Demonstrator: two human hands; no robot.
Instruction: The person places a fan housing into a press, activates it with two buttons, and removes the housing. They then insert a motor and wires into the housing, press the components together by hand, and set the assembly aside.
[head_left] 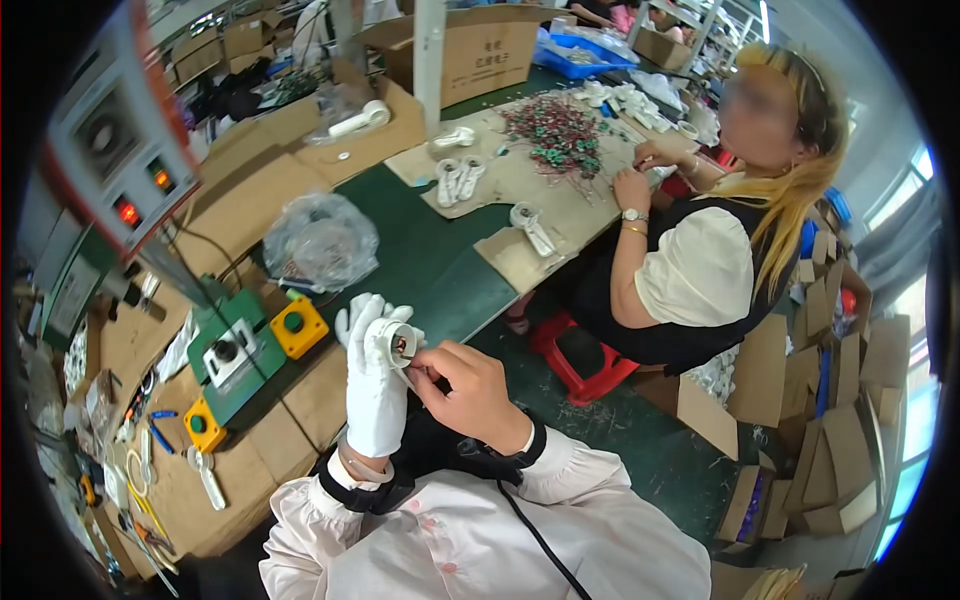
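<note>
Head view: my left hand (375,385), in a white glove, is wrapped round a white socket-like plastic part (390,342), holding it up in front of my chest with its open end facing me. My bare right hand (470,390) is pinched narrow at the socket's mouth, fingertips on something small at the opening, too small to tell what; looks like a wire or contact going in. Both hands are well above the bench (440,275), not resting on it.

Progress, judged: this piece is mid-assembly, still in hand, not set down. Finished-looking white parts (455,180) lie on the cardboard sheet (540,190) further along, so some of the batch seems done; a pile of small red-green components (555,135) is still loose there, so plenty seems left.

Near my left: green fixture with a white seat (232,352), empty as far as I can see, yellow button box (297,325) just beside it, a crumpled clear bag (320,240) behind. A co-worker (700,260) sits across on a red stool (580,355), hands busy at the far cardboard
</note>
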